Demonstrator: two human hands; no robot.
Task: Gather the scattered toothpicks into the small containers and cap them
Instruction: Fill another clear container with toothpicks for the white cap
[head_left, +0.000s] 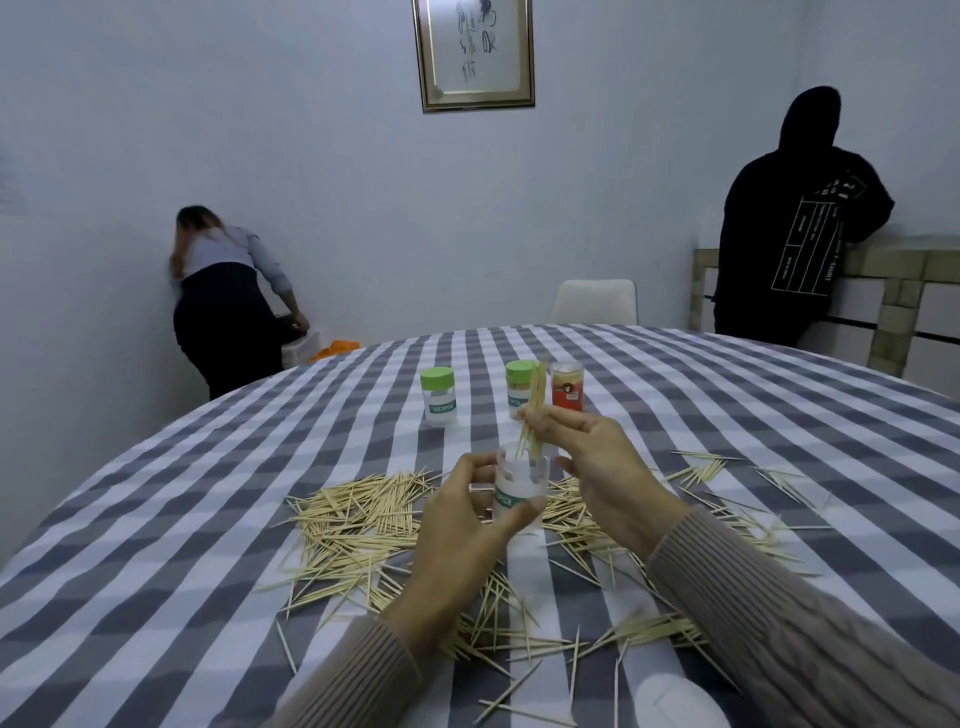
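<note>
Two bare hands, no rings, watch or gloves visible. Left hand (465, 525), right hand (597, 467). Both forearms in long knit sleeves, taupe/grey-brown. Left sleeve (353, 680): fine vertical ribbing, cuff ends at the wrist. Right sleeve (779, 618): ribbed cuff at the wrist, then a chunkier cable-type knit further up toward the near right edge. Sleeves look like the same jumper. Fingernails short, unpainted as far as can be told. Nothing else of the body in view.
</note>
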